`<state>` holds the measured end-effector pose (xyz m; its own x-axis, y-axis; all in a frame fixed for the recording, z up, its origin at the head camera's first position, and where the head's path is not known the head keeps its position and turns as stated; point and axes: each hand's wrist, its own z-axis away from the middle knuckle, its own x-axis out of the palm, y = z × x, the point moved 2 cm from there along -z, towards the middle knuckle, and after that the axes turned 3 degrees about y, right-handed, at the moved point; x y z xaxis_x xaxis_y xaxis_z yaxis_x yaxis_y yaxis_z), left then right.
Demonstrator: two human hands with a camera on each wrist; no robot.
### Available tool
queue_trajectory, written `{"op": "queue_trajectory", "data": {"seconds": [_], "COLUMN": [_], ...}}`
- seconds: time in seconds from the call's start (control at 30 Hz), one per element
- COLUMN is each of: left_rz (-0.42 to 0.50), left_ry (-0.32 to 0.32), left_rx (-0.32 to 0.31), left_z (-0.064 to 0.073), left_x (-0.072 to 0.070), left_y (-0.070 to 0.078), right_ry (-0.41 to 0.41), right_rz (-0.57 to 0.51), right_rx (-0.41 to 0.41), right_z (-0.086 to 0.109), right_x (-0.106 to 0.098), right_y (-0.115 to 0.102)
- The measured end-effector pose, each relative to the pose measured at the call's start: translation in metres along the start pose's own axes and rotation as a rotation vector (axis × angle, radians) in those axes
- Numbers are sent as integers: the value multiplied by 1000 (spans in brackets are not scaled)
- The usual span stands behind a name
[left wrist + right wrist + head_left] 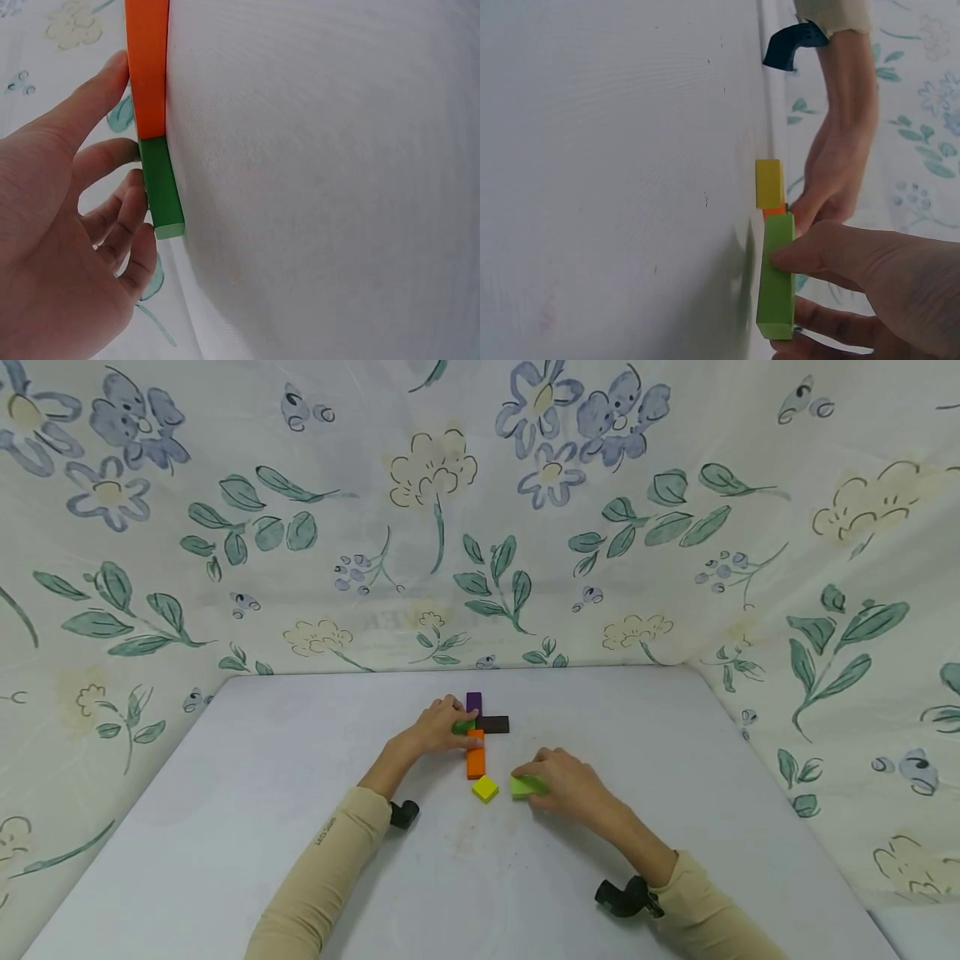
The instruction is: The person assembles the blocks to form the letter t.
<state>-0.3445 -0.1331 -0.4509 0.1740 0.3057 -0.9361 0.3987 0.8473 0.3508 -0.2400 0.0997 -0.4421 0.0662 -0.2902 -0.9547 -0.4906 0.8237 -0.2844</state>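
Note:
In the head view, my left hand [438, 727] reaches over a dark green block [460, 727] and an orange block [476, 765]. The left wrist view shows its thumb touching the orange block [148, 67], with loosely bent fingers against the green block [160, 180]. A black block [492, 724] extends rightward, and a purple block [474, 702] lies at the far end of this group. My right hand [567, 783] pinches a light green block [528, 787], its thumb on one face in the right wrist view. Nearby lies a yellow block [485, 789], turned cornerwise to the orange one.
The blocks are on a white table [262, 860]. Behind it and along its sides hangs a floral-patterned cloth [360, 527]. Black wrist-worn devices stick out beside both sleeves, one by the left [405, 814] and one by the right [628, 897].

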Motion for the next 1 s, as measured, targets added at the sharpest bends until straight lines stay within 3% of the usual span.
{"op": "queue_trajectory", "data": {"seconds": [1.0], "left_rz": [-3], "left_ry": [-5], "left_rx": [-3], "left_z": [2], "left_x": [-3], "left_y": [4], "right_ry": [-17], "right_rz": [-17], "right_rx": [-44], "right_z": [3], "right_x": [4], "right_y": [-10]}}
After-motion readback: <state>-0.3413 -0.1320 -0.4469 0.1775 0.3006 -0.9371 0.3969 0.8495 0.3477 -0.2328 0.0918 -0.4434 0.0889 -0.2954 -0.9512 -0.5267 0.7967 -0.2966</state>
